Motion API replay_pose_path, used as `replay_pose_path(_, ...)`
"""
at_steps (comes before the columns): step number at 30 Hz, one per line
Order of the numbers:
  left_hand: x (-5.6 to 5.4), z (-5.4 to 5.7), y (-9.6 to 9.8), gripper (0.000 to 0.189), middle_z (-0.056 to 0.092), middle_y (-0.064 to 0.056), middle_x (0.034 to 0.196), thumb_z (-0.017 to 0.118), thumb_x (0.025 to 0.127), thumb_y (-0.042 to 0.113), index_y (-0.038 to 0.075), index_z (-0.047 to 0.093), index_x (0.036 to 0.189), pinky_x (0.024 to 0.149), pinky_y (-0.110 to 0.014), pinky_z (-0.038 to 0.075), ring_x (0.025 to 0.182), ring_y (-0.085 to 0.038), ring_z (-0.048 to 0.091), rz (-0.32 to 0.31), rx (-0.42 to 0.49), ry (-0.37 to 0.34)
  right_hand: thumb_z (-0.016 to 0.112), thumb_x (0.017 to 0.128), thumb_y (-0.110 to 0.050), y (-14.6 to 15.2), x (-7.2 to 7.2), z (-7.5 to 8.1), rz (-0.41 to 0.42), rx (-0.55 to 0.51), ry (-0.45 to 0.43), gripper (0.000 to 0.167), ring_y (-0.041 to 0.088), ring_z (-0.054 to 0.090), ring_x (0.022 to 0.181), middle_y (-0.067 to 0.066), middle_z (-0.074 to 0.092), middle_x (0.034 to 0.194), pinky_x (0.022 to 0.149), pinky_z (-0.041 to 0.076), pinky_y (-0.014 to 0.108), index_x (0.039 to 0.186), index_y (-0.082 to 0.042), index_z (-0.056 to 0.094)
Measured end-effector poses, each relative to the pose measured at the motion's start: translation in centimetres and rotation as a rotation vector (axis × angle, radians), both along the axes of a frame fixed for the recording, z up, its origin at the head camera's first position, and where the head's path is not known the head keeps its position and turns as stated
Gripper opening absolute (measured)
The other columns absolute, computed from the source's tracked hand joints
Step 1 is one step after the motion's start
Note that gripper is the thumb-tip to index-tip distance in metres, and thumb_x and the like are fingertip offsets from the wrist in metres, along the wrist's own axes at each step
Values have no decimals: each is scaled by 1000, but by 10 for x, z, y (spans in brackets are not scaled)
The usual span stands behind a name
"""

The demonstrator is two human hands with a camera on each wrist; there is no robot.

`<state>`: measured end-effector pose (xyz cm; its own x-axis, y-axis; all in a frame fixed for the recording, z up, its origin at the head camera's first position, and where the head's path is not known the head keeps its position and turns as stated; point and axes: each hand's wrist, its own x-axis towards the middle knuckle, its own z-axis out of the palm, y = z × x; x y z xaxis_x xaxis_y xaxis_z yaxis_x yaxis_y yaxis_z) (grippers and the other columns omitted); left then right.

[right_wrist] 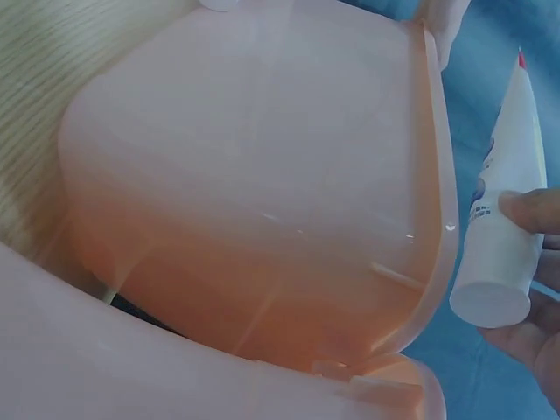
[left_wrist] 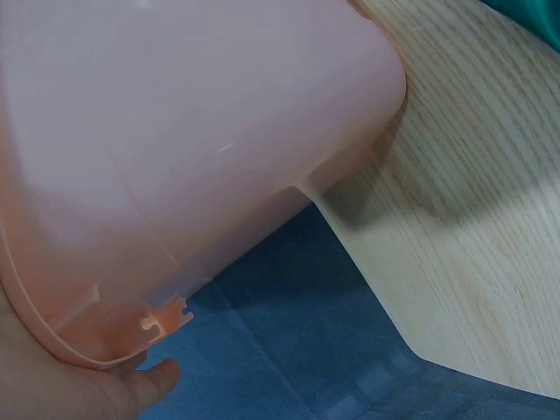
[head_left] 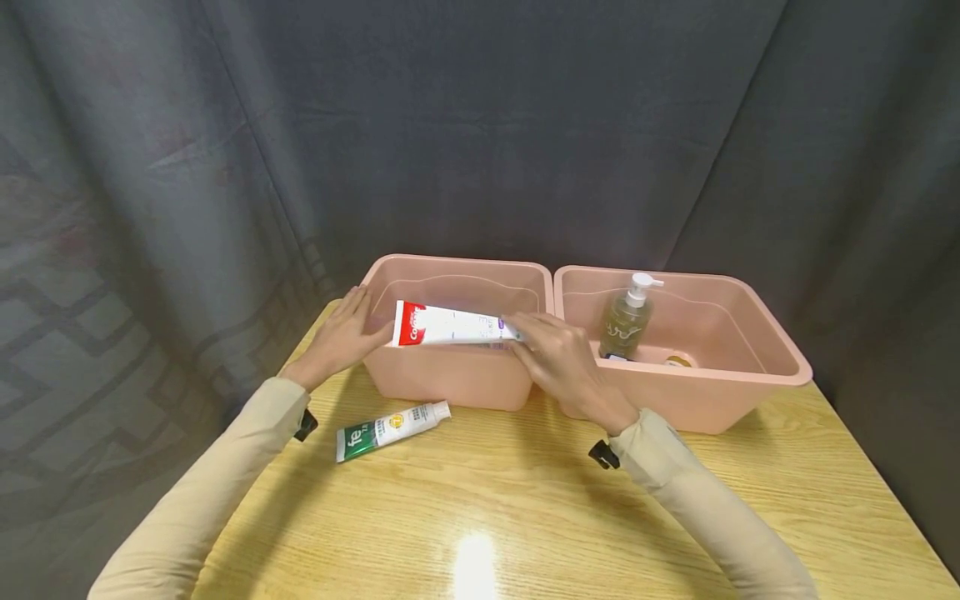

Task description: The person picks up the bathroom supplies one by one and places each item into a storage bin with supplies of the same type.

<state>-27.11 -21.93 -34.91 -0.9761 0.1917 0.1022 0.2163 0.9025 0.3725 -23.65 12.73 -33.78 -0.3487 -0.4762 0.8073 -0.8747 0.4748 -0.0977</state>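
Observation:
My right hand [head_left: 555, 354] pinches a white and red toothpaste tube [head_left: 453, 326] near its cap end. The tube lies level over the front rim of the left pink bin [head_left: 450, 379], its red crimped end pointing left. In the right wrist view the white cap [right_wrist: 492, 304] faces the camera, with thumb and fingers on either side of the tube. At the bin's front left corner rests my left hand [head_left: 341, 337], fingers stretched along the side and thumb toward the tube. The left wrist view has that hand [left_wrist: 66, 385] against the bin's rim.
A green and white toothpaste tube [head_left: 393, 430] lies on the wooden table [head_left: 555, 517] before the left bin. In the right pink bin [head_left: 697, 400] stand a pump bottle [head_left: 626, 321] and, lower down, a small round yellowish item [head_left: 677, 361]. Grey curtains [head_left: 480, 125] hang behind.

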Motion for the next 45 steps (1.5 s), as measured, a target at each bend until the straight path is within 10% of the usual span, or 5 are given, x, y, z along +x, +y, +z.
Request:
replay_pose_path(22,-1,0,1,97,6,-20,164,38,95,67,-4,9,156,117,-56,13,150,-34,1,0,-21,37,75,84,-2,-9,-19,-5,-71,-41,-118,28,27,71,76,17,73,103,62,57,36,111,3,71)
replay_pose_path(45,0,1,4,100,3,-19,164,42,94,67,-2,7,156,116,-59,11,150,-35,-2,11,-9,9,75,84,-3,-16,-29,-11,-115,-3,-183,27,2,40,44,11,73,81,38,28,18,109,4,71)
